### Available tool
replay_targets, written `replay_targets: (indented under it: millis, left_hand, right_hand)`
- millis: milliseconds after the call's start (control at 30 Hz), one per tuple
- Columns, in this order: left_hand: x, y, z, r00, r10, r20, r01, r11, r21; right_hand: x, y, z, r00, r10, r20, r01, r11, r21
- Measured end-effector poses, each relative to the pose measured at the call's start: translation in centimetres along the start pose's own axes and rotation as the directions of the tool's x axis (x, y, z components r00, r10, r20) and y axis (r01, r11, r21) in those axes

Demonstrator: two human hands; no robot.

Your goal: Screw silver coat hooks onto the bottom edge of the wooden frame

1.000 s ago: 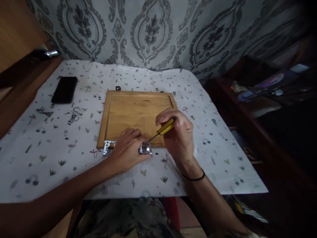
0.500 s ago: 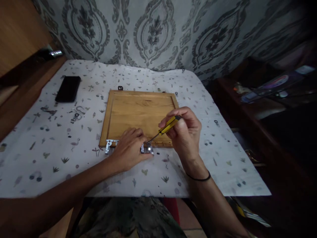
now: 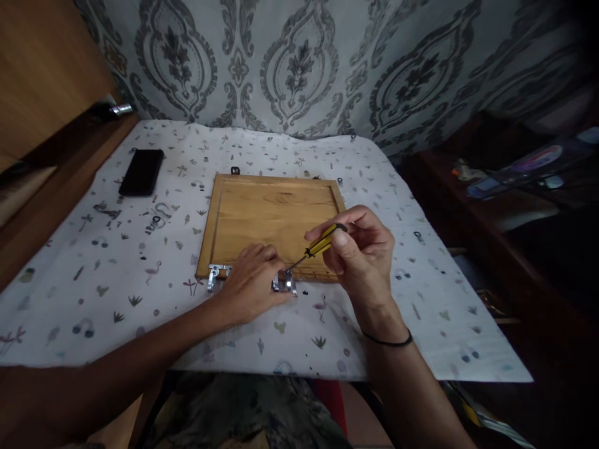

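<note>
pinched in the right hand [image 3: 362,252], a yellow-handled screwdriver [image 3: 322,240] slants onto a small silver metal hinge [image 3: 285,284] at the near edge of a framed wooden panel [image 3: 276,209] — tip too small to see; the left hand [image 3: 253,280] lies flat, unclenched, hiding that edge.

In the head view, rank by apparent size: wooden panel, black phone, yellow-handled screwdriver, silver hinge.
rectangular wooden panel
flat black phone
yellow-handled screwdriver, partly hidden in the right hand, so unsure against the phone
silver metal hinge
</note>
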State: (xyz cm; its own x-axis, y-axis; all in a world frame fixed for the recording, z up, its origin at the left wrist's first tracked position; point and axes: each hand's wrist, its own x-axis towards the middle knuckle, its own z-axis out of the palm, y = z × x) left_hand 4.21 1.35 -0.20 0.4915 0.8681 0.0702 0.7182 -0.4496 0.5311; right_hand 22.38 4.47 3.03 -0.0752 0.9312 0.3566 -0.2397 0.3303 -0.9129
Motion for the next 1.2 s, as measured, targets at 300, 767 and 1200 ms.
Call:
replay_targets:
  millis: [300, 767, 1200]
  left_hand:
    - [0.11, 0.18, -0.27, 0.999, -0.006, 0.033, 0.005, 1.000, 0.024]
    - [0.27, 0.35, -0.44, 0.998, -0.024, 0.065, 0.022, 0.999, 0.031]
    - [0.19, 0.17, -0.19, 0.999, -0.004, 0.034, 0.003, 1.000, 0.030]
  right_hand:
    - [-0.12, -0.12, -0.23, 0.998, -0.013, 0.058, 0.014, 1.000, -0.026]
    - [-0.27, 0.23, -0.69, 0.994, -0.046, 0.096, 0.050, 0.998, -0.042]
    - [-0.07, -0.03, -0.54, 0.998, -0.039, 0.054, 0.043, 0.996, -0.074]
